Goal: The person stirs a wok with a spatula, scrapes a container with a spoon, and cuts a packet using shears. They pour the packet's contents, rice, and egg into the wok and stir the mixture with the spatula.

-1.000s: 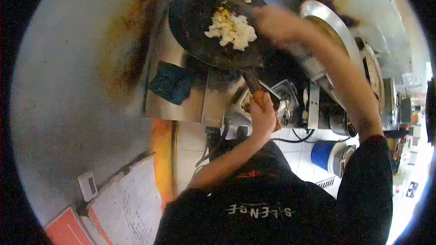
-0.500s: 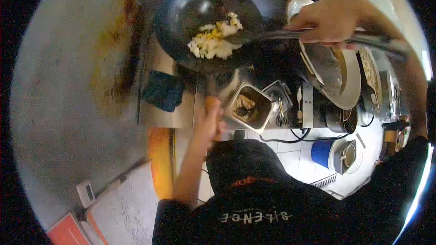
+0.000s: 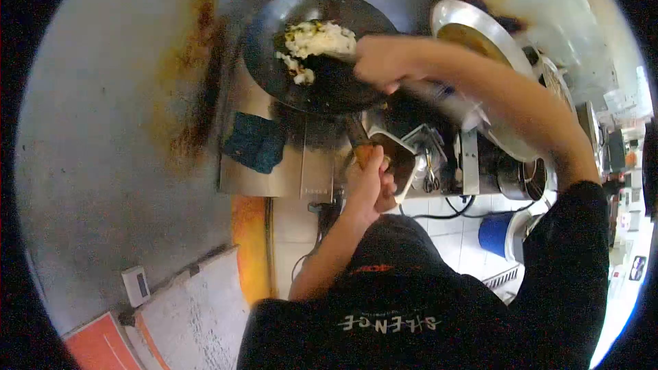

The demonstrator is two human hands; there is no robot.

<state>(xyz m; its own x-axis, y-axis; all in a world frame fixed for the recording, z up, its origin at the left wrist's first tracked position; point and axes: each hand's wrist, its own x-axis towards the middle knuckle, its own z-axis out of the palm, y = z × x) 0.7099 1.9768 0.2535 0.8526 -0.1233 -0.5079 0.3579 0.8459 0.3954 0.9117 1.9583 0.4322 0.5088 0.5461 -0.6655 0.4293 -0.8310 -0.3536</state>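
A dark wok [image 3: 329,96] rests on the stove with white rice [image 3: 322,40] in it, mixed with yellow bits like egg. My left hand [image 3: 373,181] is closed round the wok's wooden handle [image 3: 361,147] at the near side. Over the wok's right side, my right hand [image 3: 387,62] grips a long-handled metal spatula [image 3: 341,56]. The spatula's tip is at the rice; its handle slants back below my forearm, blurred. My right fingers are partly smeared by motion.
A dark folded cloth [image 3: 253,142] lies left of the wok on the steel counter [image 3: 260,181]. Right of my left hand stand a metal container [image 3: 399,164] and a tray with scissors [image 3: 430,177]. A large pan [image 3: 449,14] is at the right, and a blue bucket [image 3: 495,235] on the floor.
My right hand has moved left and down to the wok with the spatula. The rice has shifted up and left. My left hand and the wok handle have swung right.
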